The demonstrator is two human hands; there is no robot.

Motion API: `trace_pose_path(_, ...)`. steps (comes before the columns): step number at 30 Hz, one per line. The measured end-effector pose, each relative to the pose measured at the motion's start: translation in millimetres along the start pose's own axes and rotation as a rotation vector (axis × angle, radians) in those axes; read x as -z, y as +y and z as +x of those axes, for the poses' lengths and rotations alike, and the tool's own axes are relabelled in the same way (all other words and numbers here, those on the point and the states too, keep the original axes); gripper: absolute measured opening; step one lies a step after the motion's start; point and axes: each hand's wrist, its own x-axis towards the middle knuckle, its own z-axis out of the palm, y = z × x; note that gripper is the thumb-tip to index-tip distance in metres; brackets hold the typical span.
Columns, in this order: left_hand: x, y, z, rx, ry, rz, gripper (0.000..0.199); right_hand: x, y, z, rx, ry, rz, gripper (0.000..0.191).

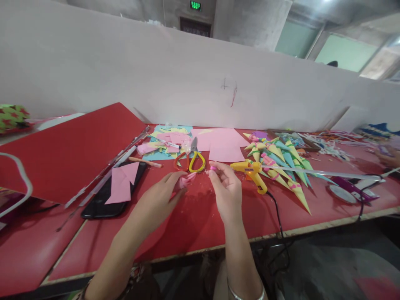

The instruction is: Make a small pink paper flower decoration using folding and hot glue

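My left hand (167, 187) is closed round a small folded pink paper piece (186, 181), whose pointed end shows past the fingers. To its right, my right hand (226, 183) pinches a tiny bright pink piece (213, 168) between thumb and forefinger. The two hands are apart, over the red tabletop (193, 221). Scissors (196, 161) with one red and one yellow handle loop lie just beyond them. A yellow glue gun (253, 171) with a long clear glue stick rests right of my right hand.
Pink paper (226, 146) and scraps (170, 139) lie behind. Yellow and blue paper cones (298, 193) are piled at right. A black phone (104, 202) under cut pink paper (120, 183) and a red board (84, 154) are at left. Another person's hand (389, 156) shows far right.
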Motion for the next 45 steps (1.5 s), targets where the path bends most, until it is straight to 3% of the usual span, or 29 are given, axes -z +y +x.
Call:
trace_pose_path(7,10.4,18.2,-4.6,-0.089,0.008,-0.081,0.037,-0.5,-6.4,-5.0,0.102,-0.028,0.008,0.019)
trace_pose_path(16,18.4,22.4,-7.4,-0.043,-0.021,-0.031,0.037,1.8,-9.9,-6.5,0.202,-0.147,0.015,0.02)
trace_pose_path(34,19.1,25.3,-9.6,-0.012,-0.09,-0.109,0.024,2.5,-11.8,-7.6,0.216,-0.213,0.118,0.021)
trace_pose_path(45,19.6,21.9,-9.7,-0.007,-0.048,-0.103,0.028,1.4,-10.9,-8.8,0.226,-0.242,0.063,0.024)
